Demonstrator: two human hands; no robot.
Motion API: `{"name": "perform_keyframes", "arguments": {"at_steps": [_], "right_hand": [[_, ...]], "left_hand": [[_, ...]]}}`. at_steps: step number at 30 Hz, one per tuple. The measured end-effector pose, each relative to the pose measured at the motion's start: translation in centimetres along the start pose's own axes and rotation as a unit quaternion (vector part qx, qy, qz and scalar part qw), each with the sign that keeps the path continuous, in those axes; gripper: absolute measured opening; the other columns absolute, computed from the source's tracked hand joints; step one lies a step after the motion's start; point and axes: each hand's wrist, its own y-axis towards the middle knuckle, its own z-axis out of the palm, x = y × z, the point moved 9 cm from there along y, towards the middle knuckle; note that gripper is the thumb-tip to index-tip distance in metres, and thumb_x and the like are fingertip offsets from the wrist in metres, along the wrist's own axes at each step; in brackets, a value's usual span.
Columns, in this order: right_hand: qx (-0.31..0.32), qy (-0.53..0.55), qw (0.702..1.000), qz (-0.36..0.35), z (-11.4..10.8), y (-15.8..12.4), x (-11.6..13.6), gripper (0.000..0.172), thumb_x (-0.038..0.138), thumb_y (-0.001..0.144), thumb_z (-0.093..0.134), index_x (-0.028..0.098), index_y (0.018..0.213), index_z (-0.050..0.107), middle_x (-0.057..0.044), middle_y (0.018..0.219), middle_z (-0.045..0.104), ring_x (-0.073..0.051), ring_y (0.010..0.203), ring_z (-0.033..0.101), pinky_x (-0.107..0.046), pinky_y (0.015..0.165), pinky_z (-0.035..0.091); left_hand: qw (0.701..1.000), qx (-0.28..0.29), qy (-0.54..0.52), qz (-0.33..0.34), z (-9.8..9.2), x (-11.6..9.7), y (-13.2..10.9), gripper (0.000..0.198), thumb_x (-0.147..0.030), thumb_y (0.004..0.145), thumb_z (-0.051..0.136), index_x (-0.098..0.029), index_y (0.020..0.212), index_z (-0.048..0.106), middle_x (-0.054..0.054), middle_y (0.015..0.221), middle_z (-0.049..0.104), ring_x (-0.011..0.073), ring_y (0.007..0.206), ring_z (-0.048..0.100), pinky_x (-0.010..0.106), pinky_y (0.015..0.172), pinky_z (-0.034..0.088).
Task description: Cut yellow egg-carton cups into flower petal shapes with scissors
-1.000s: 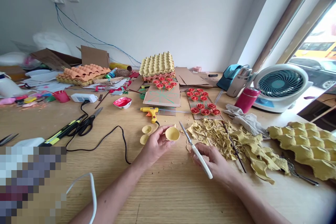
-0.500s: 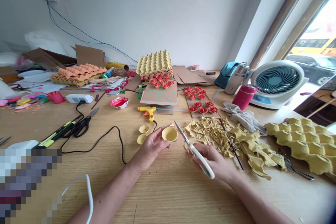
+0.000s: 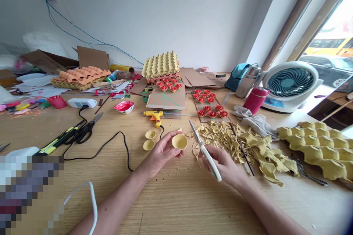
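Between the thumb and fingers of my left hand [image 3: 165, 150] is a yellow egg-carton cup [image 3: 179, 141], its hollow side facing me. My right hand [image 3: 222, 163] grips white-handled scissors [image 3: 205, 150], whose blades point up and away, to the right of the cup and apart from it. Two more cut cups, a far one [image 3: 150, 134] and a near one [image 3: 149, 145], rest on the table left of my left hand. Beyond my right hand spreads a heap of yellow carton scraps [image 3: 220, 132].
A yellow glue gun [image 3: 154, 115] with a black cord lies ahead. Red paper flowers [image 3: 212, 114] sit on cardboard. Yellow egg trays [image 3: 317, 147] lie at right, near a fan [image 3: 291, 86]. Black scissors [image 3: 86, 132] and a red-filled bowl [image 3: 124, 107] are at left.
The scissors have shifted slightly and now point more upright, a little farther from the cup's rim. The cup has turned slightly in my left hand.
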Motion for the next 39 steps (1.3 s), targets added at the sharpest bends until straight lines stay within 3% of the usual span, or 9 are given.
{"name": "perform_keyframes", "arguments": {"at_steps": [5, 10, 14, 17, 19, 22, 25, 30, 39], "right_hand": [[-0.002, -0.120, 0.993, -0.014, -0.1, -0.2, -0.1, 0.024, 0.038, 0.094, 0.054, 0.018, 0.082, 0.060, 0.001, 0.073, 0.053, -0.012, 0.067, 0.046, -0.023, 0.057, 0.035], [-0.002, -0.131, 0.991, -0.029, -0.2, -0.2, 0.4, 0.024, 0.036, 0.095, 0.051, 0.017, 0.084, 0.061, 0.001, 0.071, 0.054, -0.012, 0.066, 0.046, -0.023, 0.058, 0.036], [-0.018, -0.134, 0.991, -0.024, -0.6, -0.2, 0.5, 0.024, 0.039, 0.093, 0.056, 0.017, 0.084, 0.062, 0.000, 0.074, 0.057, -0.014, 0.069, 0.049, -0.023, 0.059, 0.037], [-0.027, -0.134, 0.990, -0.027, -0.7, -0.3, 0.7, 0.027, 0.042, 0.091, 0.058, 0.018, 0.081, 0.062, 0.000, 0.073, 0.059, -0.014, 0.066, 0.049, -0.023, 0.057, 0.037], [-0.026, -0.140, 0.989, -0.032, -0.6, -0.4, 0.9, 0.028, 0.043, 0.091, 0.058, 0.018, 0.079, 0.062, 0.000, 0.073, 0.059, -0.013, 0.065, 0.048, -0.024, 0.058, 0.037], [-0.018, -0.157, 0.987, -0.036, -0.4, -0.5, 0.9, 0.027, 0.041, 0.092, 0.056, 0.018, 0.078, 0.061, 0.001, 0.071, 0.057, -0.013, 0.064, 0.046, -0.024, 0.058, 0.037], [-0.002, -0.166, 0.986, -0.033, -0.1, -0.4, 0.5, 0.026, 0.040, 0.092, 0.055, 0.018, 0.079, 0.060, 0.001, 0.070, 0.053, -0.013, 0.064, 0.045, -0.024, 0.057, 0.036], [0.015, -0.163, 0.986, -0.015, 0.2, -0.2, -0.1, 0.031, 0.043, 0.095, 0.052, 0.019, 0.076, 0.054, 0.002, 0.068, 0.047, -0.012, 0.062, 0.041, -0.024, 0.055, 0.033], [0.040, -0.161, 0.986, -0.009, 0.3, -0.2, -1.3, 0.035, 0.049, 0.096, 0.049, 0.020, 0.077, 0.054, 0.001, 0.070, 0.049, -0.014, 0.065, 0.043, -0.026, 0.060, 0.036]], "left_hand": [[0.999, -0.024, 0.031, 0.018, -0.5, 0.2, 0.2, 0.055, -0.027, 0.080, 0.075, -0.024, 0.129, 0.051, 0.003, 0.106, 0.059, 0.0156, 0.088, 0.064, 0.026, 0.074, 0.051], [0.994, -0.062, 0.079, 0.039, -2.1, -0.5, 0.7, 0.056, -0.031, 0.076, 0.077, -0.021, 0.125, 0.052, 0.004, 0.104, 0.062, 0.0167, 0.083, 0.066, 0.027, 0.071, 0.053], [0.966, -0.146, 0.188, 0.102, -6.4, -4.4, 0.1, 0.055, -0.037, 0.072, 0.078, -0.019, 0.118, 0.053, 0.007, 0.109, 0.067, 0.0216, 0.097, 0.067, 0.032, 0.084, 0.053], [0.914, -0.250, 0.308, 0.080, -11.5, -6.2, -1.8, 0.053, -0.042, 0.071, 0.076, -0.018, 0.115, 0.059, 0.009, 0.113, 0.069, 0.0262, 0.104, 0.066, 0.039, 0.090, 0.053], [0.882, -0.295, 0.364, 0.044, -14.4, -6.1, -3.4, 0.055, -0.044, 0.067, 0.076, -0.018, 0.113, 0.060, 0.009, 0.109, 0.070, 0.0270, 0.101, 0.067, 0.041, 0.089, 0.053], [0.875, -0.285, 0.391, 0.001, -16.5, -4.3, -4.8, 0.052, -0.041, 0.068, 0.071, -0.018, 0.114, 0.060, 0.009, 0.110, 0.071, 0.0262, 0.101, 0.068, 0.038, 0.088, 0.054], [0.844, -0.279, 0.457, -0.030, -16.6, -3.0, -5.5, 0.048, -0.034, 0.072, 0.066, -0.020, 0.117, 0.060, 0.009, 0.110, 0.073, 0.0268, 0.101, 0.069, 0.038, 0.087, 0.054], [0.769, -0.275, 0.576, -0.025, -15.7, -3.0, -5.3, 0.038, -0.021, 0.076, 0.063, -0.022, 0.115, 0.063, 0.010, 0.117, 0.071, 0.0282, 0.110, 0.065, 0.041, 0.096, 0.050], [0.768, -0.266, 0.581, -0.032, -15.9, -2.5, -5.6, 0.051, -0.018, 0.075, 0.071, -0.016, 0.124, 0.057, 0.015, 0.128, 0.064, 0.0298, 0.121, 0.060, 0.044, 0.102, 0.047]]}}
